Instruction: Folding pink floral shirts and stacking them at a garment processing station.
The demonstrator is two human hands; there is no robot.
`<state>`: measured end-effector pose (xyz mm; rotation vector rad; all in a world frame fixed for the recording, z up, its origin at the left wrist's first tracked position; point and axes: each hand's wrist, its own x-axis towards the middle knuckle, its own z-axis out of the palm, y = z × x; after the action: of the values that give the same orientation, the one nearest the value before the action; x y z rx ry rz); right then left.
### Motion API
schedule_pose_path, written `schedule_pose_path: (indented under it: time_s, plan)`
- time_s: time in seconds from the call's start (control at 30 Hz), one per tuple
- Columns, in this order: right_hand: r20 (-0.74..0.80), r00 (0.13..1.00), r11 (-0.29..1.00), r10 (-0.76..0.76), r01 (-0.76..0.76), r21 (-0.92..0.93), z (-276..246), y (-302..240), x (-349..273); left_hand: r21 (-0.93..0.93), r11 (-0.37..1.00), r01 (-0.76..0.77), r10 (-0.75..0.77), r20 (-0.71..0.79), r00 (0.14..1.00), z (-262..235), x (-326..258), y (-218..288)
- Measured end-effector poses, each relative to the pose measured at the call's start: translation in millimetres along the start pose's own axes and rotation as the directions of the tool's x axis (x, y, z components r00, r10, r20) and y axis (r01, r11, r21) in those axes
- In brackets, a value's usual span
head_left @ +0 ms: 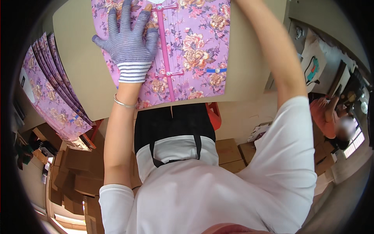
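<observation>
The left hand (pixel 130 46), in a striped knit glove, lies palm-down, fingers apart, on a purple floral-print panel (pixel 204 80) with 2 bow-shaped fasteners, seemingly keeping it flat on the tan tabletop (pixel 253 80). The right hand is beyond view, its grip untellable. Leftward, layered floral panels (pixel 50 97) overlap, perhaps for easy reach. Farther right sits a co-worker (pixel 327 117).

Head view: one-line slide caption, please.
Gloved left hand on a purple floral piece, tan table beneath; right hand out of frame.
</observation>
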<state>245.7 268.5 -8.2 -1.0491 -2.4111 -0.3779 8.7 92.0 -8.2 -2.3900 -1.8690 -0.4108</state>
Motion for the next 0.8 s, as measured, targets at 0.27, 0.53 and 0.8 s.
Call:
schedule_pose_path:
  time_s: [0.27,0.53,0.8]
  plan:
    - [0.587,0.807,0.899,0.066,-0.304,0.316,-148.8,-228.6,-162.6,-0.069,0.997,0.028,-0.029,-0.012,1.0,-8.4,3.2,-1.2]
    - [0.409,0.893,0.93,0.19,-0.297,0.217,-66.8,-99.2,-82.3,-0.089,0.994,0.062,-0.053,0.096,0.994,-18.0,2.5,3.4]
    - [0.367,0.877,0.946,0.309,-0.323,-0.024,-34.4,-93.8,-39.5,-0.111,0.989,0.101,-0.088,0.116,0.989,-14.8,2.5,-0.6]
